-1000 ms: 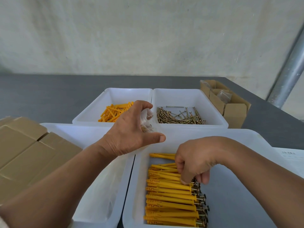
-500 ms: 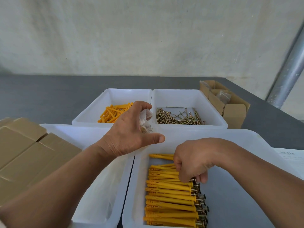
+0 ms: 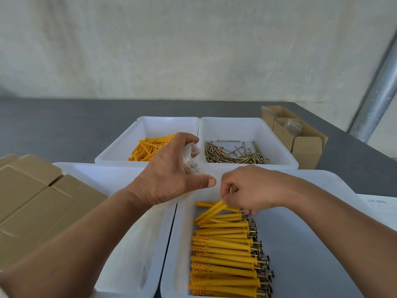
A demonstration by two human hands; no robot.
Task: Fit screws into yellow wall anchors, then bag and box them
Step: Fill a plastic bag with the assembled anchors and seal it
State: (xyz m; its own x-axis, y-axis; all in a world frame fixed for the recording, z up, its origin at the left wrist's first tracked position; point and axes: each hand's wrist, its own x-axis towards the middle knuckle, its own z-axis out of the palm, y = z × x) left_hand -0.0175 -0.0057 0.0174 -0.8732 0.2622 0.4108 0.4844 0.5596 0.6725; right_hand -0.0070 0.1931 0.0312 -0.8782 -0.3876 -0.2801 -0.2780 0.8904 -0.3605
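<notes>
L hand [image 3: 169,175]: raised over gap betw. the two near trays; thumb and fingers curled round clear bag [image 3: 190,157], mouth facing right; pose same as 1 s ago
R hand [image 3: 249,190]: fingers clamped on picked anchors [image 3: 211,211] at their screw-head ends; just beside L thumb, not touching
Change: 1 s ago R hand knuckles-down on the row, digging; now lifted w/ a small bunch (count not readable), plastic tips tilted down-left; lowest tips close over the row, touching or not can't tell
Assembled row [image 3: 223,254]: screw-fitted anchors lying side by side in near-R tray [image 3: 335,181], heads to the right; large stock left
Meaning for task: fitting done for this batch; pick stage over, bagging stage begun; prob. next = swing tips toward bag mouth and slide in
Watch-point: bag mouth small and floppy, held by one hand only; bunch fanned, so tips may snag the film
Loose anchors [image 3: 150,148]: far-L tray, no hand on them
Screws [image 3: 234,154]: far-R tray, no hand on them
Near-L tray [image 3: 103,175]: under L forearm; contents not made out
Cartons: closed box [image 3: 32,201] at left; open carton [image 3: 300,138] far right w/ bag-like items inside, likely for boxing later
</notes>
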